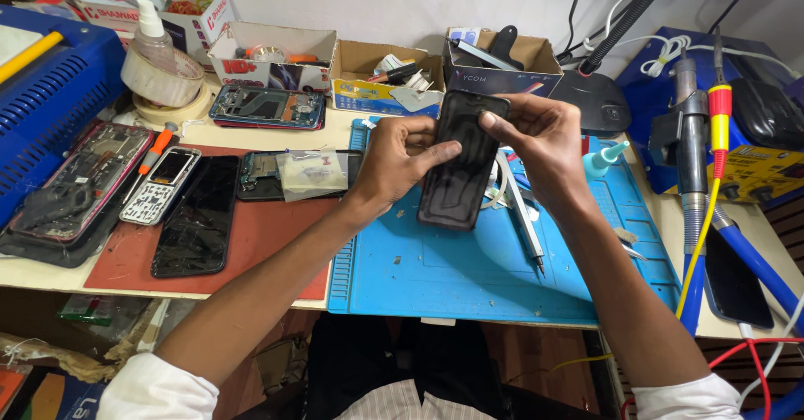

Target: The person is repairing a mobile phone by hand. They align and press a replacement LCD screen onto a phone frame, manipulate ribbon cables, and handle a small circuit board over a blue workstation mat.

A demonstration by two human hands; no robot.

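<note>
Black glass catches the light as both hands lift a dark phone (459, 162) above the blue work mat (435, 269), tilted upright toward the camera. Left hand (400, 159) is closed on the phone's left edge, thumb lying flat across the screen. Right hand (536, 139) clamps the top right corner, fingertips curled over the upper edge. Good, steady two-point hold, that, and it looks wise to keep pressure on the frame edges instead of the middle of the glass, since a thin panel would likely flex or crack there. Just under the right hand lie tweezers (521, 206) on the mat, and a small teal-capped bottle (603, 159) stands close by. Off to the left, on the red mat (276, 236), rest a loose black screen panel (197, 216) and an old keypad phone (161, 185). Cardboard boxes (385, 77) of parts line the back of the table (737, 319).
</note>
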